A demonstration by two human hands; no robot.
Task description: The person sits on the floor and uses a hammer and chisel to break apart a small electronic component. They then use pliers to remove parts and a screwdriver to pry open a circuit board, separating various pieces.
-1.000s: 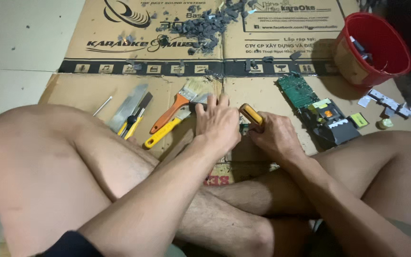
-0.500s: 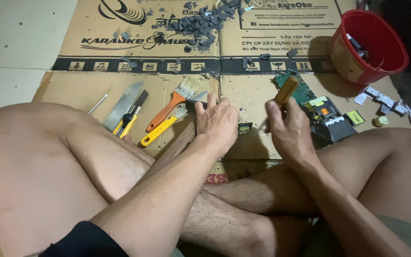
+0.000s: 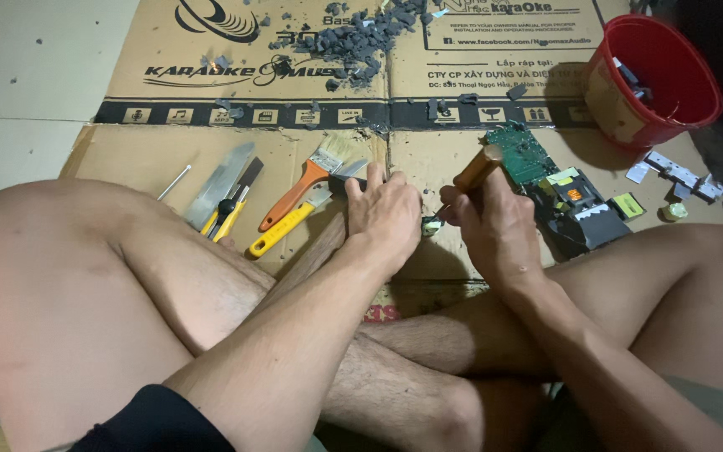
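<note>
I sit cross-legged on a flattened cardboard sheet point(image 3: 169, 151). My left hand point(image 3: 387, 216) lies palm down on the cardboard with its fingers slightly apart. Its fingertips reach a grey metal blade point(image 3: 350, 172) beside the brush. My right hand point(image 3: 494, 224) is closed around a wooden tool handle point(image 3: 479, 167) that sticks up and away from me; the tool's working end is hidden. A small green and white component point(image 3: 431, 224) lies on the cardboard between the two hands.
Left of my hands lie an orange-handled paintbrush point(image 3: 299, 188), a yellow-handled tool point(image 3: 282, 232), a scraper point(image 3: 219, 177), pliers point(image 3: 232, 205) and a thin metal rod point(image 3: 175, 182). A green circuit board point(image 3: 522, 151), a red bucket point(image 3: 654, 75) and grey rubble point(image 3: 353, 33) lie beyond.
My right hand lifted the wooden handle from the cardboard beside my left hand up and to the right, then brought it slightly back. My left hand stayed in place.
</note>
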